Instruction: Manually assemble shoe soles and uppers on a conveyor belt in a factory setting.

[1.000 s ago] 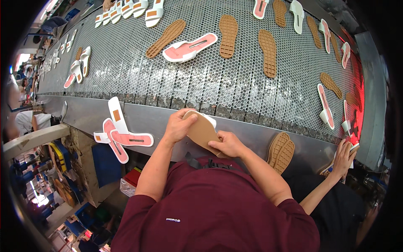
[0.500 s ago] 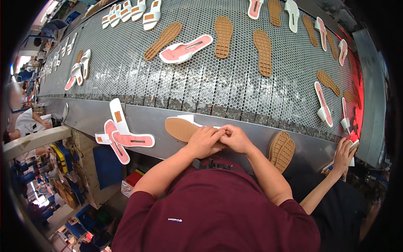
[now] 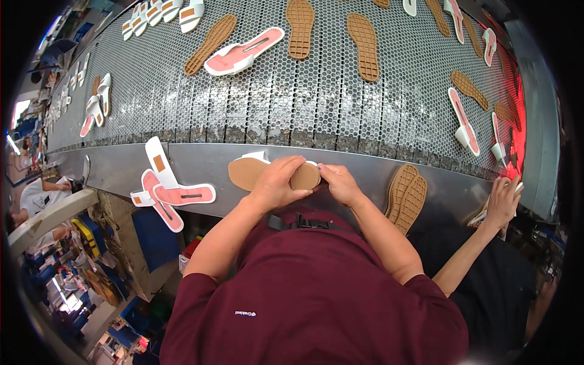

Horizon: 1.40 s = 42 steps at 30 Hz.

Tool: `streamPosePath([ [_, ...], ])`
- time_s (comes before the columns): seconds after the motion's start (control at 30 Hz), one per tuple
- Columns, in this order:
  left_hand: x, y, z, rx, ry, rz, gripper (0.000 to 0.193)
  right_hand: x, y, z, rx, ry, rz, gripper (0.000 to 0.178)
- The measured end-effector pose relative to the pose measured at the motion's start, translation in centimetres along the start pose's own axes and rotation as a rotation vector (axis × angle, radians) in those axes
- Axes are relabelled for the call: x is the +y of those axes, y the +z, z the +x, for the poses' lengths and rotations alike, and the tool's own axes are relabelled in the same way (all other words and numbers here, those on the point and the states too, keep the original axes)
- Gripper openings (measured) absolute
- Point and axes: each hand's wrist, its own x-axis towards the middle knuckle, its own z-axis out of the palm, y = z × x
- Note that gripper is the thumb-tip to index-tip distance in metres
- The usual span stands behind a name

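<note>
Tan-soled sandal (image 3: 250, 173), centre of frame, heel (image 3: 308, 176) newly exposed, left hand (image 3: 280, 184) clasping the midsection, toe (image 3: 238, 174) projecting leftward, right hand (image 3: 342, 184) pinching the heel's rim.

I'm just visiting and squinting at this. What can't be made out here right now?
All in the head view:
- Middle of the held sandal's tan sole: covered by the left hand.
- That sandal's footbed: turned away from the camera.
- Exactly how the right hand grips the heel: some fingers are hidden.
- Far end of a white sandal: cut off by the upper edge.
- Background clutter, lower left: too small and blurred.
</note>
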Motion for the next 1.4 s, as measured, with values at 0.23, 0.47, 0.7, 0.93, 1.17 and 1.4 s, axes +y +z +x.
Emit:
streamPosePath([
  [0.23,0.5,0.4,0.2,-0.038,0.002,-0.005,0.077,-1.4,0.8,-1.3,0.044,0.068,0.189,0.039],
  [0.47,0.8,1.8,0.1,0.009,0.081,0.001,0.073,-2.6,1.1,-2.4,0.101,0.004,-0.141,0.031],
  [0.7,1.1,2.8,0.3,0.112,0.147,0.051,0.066,-2.9,1.7,-2.3,0.197,-0.041,-0.327,0.026],
  [0.93,1.6,-3.3,0.6,0.205,0.185,-0.008,0.069,-6.8,4.8,-1.3,0.118,-0.139,-0.241,0.035],
  [1.17,-9.7,-22.7,-2.8,1.071,0.005,0.306,0.075,-12.6,4.2,9.7,0.355,-0.479,-1.125,0.076],
  [1.4,-19.2,-16.3,1.3,0.774,-0.848,-0.799,0.045,-19.3,5.0,25.1,0.306,-0.506,-1.667,0.085],
])
